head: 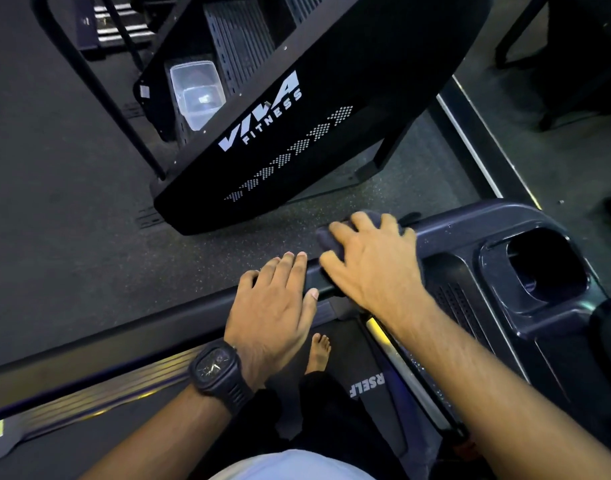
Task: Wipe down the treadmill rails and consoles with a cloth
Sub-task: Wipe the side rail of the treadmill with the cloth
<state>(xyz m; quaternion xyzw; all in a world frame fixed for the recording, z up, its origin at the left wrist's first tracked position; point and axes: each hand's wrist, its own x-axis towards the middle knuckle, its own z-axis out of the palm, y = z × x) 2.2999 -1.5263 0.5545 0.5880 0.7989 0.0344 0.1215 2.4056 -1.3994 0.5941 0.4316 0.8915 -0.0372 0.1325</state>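
Neighbouring machine (297,126): black side panel marked VIVA FITNESS, standing across the speckled floor (72,202) on the far side of the handrail (141,332); well apart from it.

Console (470,237): dark moulded plastic, joins the handrail at its right end. Deep cup holder (546,265) set into it, farther right again.

Handrail: dark bar running from lower left up to the console. Both hands on it.

Right hand (370,268): at the handrail's console end. Fingers spread and bent over the bunched cloth, thumb tucked against its near side; palm bears down on it.

Left hand (273,306): just left of the right hand, not touching it. Fingers nearly straight and close together, laid flat over the top of the handrail, thumb along the near side. Holds nothing.

Cloth (326,239): dark, wadded, mostly covered by the right hand, sitting where handrail meets console.

Bare foot (319,351): on the belt below the handrail, partly hidden by the hands.

Clear plastic container (196,91): on a step of the neighbouring machine, far beyond the handrail.

Black watch (215,367): on the left wrist, near side of the handrail.
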